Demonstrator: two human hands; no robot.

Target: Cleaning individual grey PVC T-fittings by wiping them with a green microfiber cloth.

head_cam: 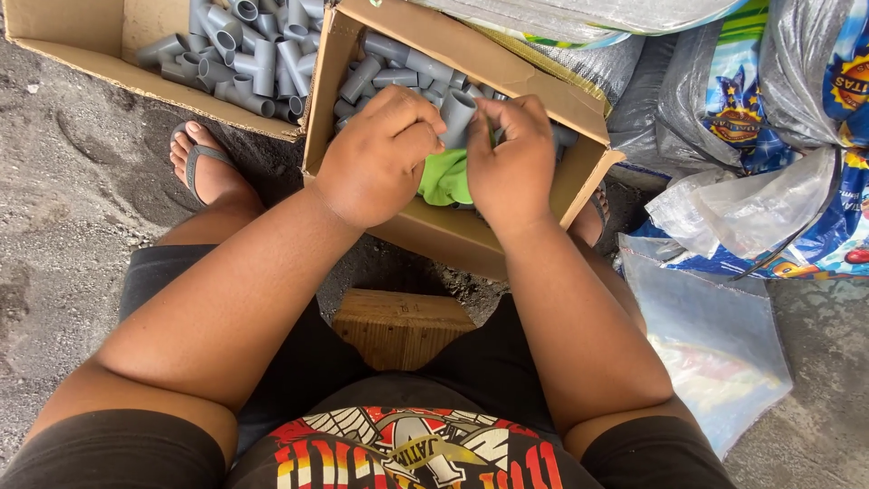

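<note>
Both of my hands meet over an open cardboard box (453, 237) in front of me. My left hand (378, 158) and my right hand (511, 161) grip a grey plastic pipe fitting (457, 116) between their fingertips. A bright green cloth (445, 177) is bunched under the fitting, between my palms; which hand holds it I cannot tell. Several more grey fittings (389, 72) lie in the box behind my hands.
A second cardboard box (72, 45) with several grey fittings (253, 54) stands at the far left. My foot in a sandal (206, 165) rests on the grey ground. A wooden block (400, 326) sits between my legs. Printed plastic sacks (778, 136) and a clear bag (706, 344) lie at the right.
</note>
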